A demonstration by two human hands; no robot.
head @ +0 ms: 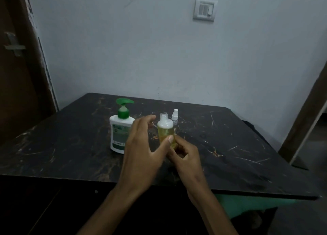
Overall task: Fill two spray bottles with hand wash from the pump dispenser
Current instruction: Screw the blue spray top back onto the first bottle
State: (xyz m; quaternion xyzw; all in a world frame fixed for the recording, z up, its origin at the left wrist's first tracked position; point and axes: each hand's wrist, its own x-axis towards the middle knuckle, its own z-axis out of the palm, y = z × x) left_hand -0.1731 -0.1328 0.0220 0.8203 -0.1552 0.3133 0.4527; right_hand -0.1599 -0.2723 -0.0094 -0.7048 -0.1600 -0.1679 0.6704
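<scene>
An uncapped clear spray bottle (166, 128), holding yellow-green liquid, is upright above the middle of the dark table (238, 146). My right hand (185, 155) grips its lower part with curled fingers. My left hand (143, 146) is beside it on the left, fingers spread and loosely bent, with the thumb tip touching the bottle's front. A white pump dispenser (120, 130) with a green pump head stands just left of my left hand. Behind the held bottle stands a second small clear spray bottle (175, 118) with its white spray cap on.
The table is black with scratches and its back edge meets a pale wall. A brown door (17, 75) is at the left. A dark gap opens past the table's right edge. A light switch (204, 9) is on the wall.
</scene>
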